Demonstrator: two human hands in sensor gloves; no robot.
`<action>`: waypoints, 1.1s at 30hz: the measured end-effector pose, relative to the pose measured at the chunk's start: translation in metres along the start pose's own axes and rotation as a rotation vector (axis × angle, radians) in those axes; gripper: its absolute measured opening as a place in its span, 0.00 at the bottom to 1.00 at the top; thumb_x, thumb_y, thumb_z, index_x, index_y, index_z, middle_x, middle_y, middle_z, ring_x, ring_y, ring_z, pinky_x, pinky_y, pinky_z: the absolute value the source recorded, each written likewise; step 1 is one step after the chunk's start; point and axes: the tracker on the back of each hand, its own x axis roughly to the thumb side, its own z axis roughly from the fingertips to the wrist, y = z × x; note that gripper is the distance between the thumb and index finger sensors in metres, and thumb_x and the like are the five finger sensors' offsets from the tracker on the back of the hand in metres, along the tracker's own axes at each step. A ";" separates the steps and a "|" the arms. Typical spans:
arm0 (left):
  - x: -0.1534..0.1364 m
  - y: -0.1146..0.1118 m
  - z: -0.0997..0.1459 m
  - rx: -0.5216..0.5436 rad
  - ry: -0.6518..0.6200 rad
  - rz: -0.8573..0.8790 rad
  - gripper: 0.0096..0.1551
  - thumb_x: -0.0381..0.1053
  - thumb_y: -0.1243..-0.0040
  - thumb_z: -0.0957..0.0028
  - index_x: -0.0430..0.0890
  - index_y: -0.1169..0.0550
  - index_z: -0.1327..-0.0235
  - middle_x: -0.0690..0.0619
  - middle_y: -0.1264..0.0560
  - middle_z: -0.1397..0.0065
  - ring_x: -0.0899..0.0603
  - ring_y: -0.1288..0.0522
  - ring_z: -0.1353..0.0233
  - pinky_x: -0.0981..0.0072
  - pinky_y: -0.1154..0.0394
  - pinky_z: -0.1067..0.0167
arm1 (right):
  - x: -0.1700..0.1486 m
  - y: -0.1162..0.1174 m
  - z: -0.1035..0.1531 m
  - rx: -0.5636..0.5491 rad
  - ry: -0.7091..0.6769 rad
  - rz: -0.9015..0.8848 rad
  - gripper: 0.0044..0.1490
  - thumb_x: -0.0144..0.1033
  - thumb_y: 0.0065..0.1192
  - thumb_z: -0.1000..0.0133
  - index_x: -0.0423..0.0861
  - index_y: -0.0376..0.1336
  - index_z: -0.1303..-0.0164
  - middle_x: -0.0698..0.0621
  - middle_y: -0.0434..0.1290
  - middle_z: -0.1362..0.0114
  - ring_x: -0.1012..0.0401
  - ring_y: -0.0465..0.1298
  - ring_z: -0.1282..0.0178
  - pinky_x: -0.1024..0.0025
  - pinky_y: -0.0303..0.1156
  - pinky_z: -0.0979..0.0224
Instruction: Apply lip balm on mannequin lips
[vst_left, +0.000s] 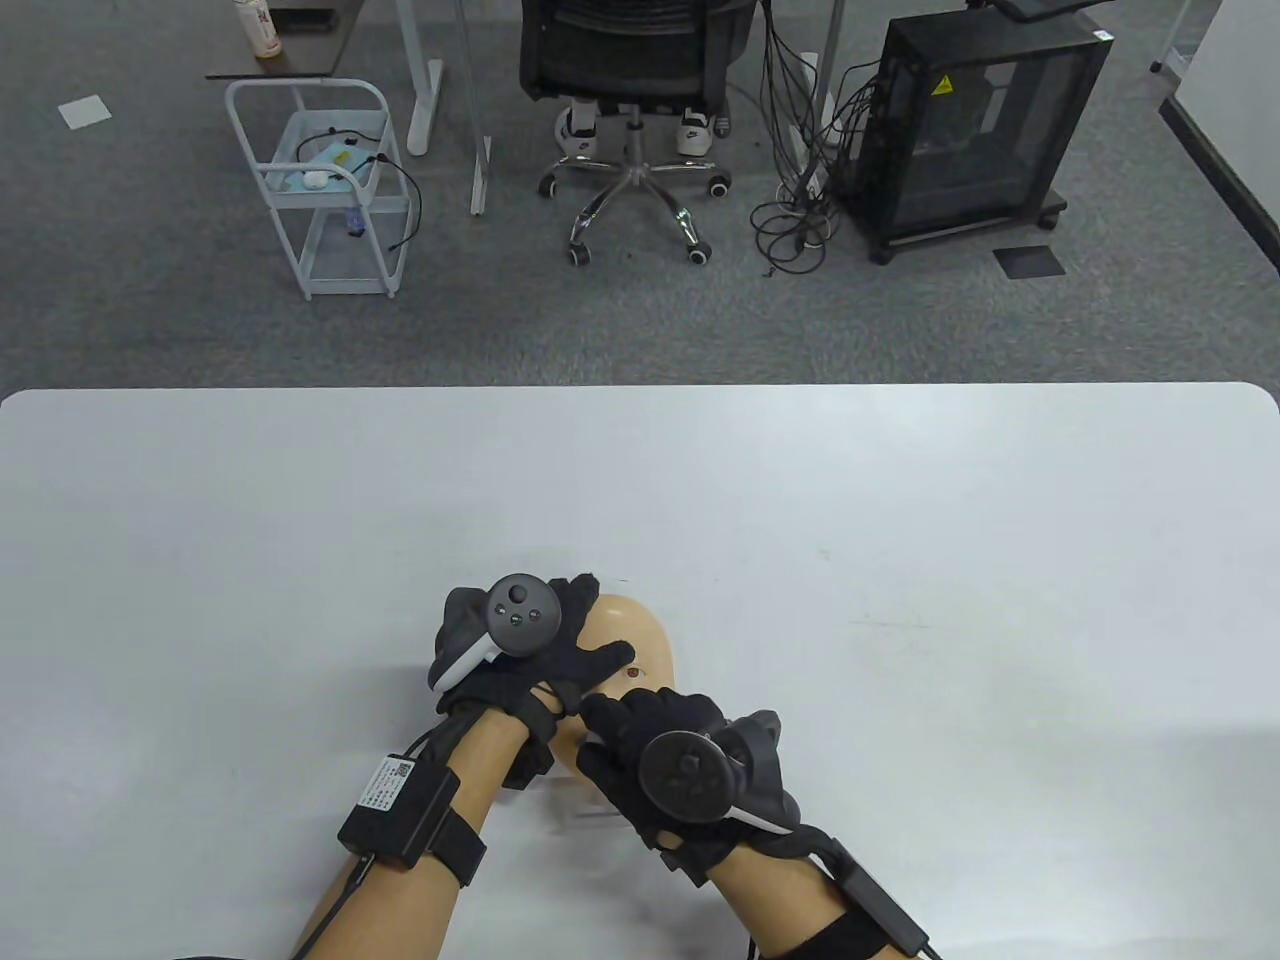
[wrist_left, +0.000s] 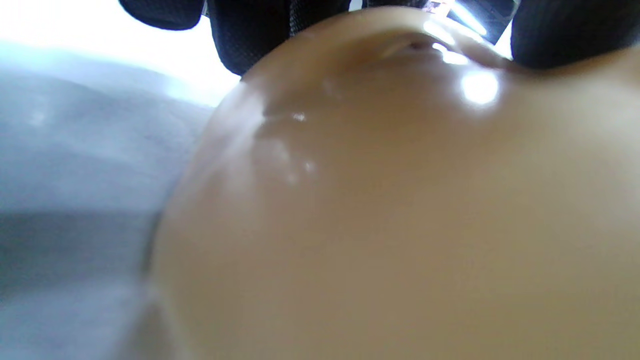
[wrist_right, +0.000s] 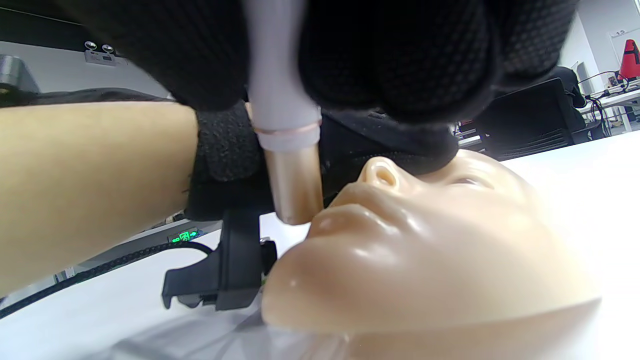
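Note:
A beige mannequin head (vst_left: 640, 640) lies face up on the white table (vst_left: 900, 520). My left hand (vst_left: 545, 640) rests on its forehead and left side and holds it still; in the left wrist view the head (wrist_left: 390, 210) fills the frame under my gloved fingers (wrist_left: 260, 30). My right hand (vst_left: 650, 730) grips a lip balm tube (wrist_right: 282, 100), white with a gold lower part. In the right wrist view the gold end (wrist_right: 295, 200) touches the mannequin's lips (wrist_right: 340, 220) at their left side. The balm tip itself is hidden.
The head sits near the table's front edge, between my forearms. Beyond the far edge are a carpeted floor, a white wire cart (vst_left: 330, 190), an office chair (vst_left: 635, 120) and a black cabinet (vst_left: 975, 130).

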 end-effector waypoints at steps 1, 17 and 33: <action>0.000 0.000 0.000 0.000 0.000 0.000 0.55 0.77 0.34 0.44 0.47 0.41 0.18 0.36 0.40 0.16 0.23 0.32 0.24 0.27 0.37 0.33 | -0.001 -0.001 0.000 -0.002 0.004 -0.001 0.34 0.53 0.76 0.46 0.48 0.68 0.34 0.47 0.82 0.46 0.51 0.83 0.56 0.46 0.76 0.38; 0.000 0.000 0.000 0.001 -0.001 -0.002 0.54 0.77 0.34 0.44 0.47 0.41 0.18 0.36 0.40 0.16 0.23 0.32 0.24 0.27 0.37 0.33 | -0.013 -0.009 0.005 -0.006 0.062 -0.022 0.34 0.54 0.76 0.46 0.48 0.69 0.34 0.47 0.82 0.47 0.51 0.83 0.57 0.46 0.76 0.38; 0.000 0.000 0.000 0.001 -0.001 -0.003 0.54 0.77 0.35 0.44 0.47 0.41 0.18 0.36 0.40 0.16 0.23 0.32 0.24 0.27 0.37 0.33 | -0.025 -0.012 0.008 0.010 0.126 -0.043 0.34 0.54 0.74 0.45 0.47 0.69 0.34 0.47 0.82 0.48 0.51 0.83 0.58 0.46 0.76 0.38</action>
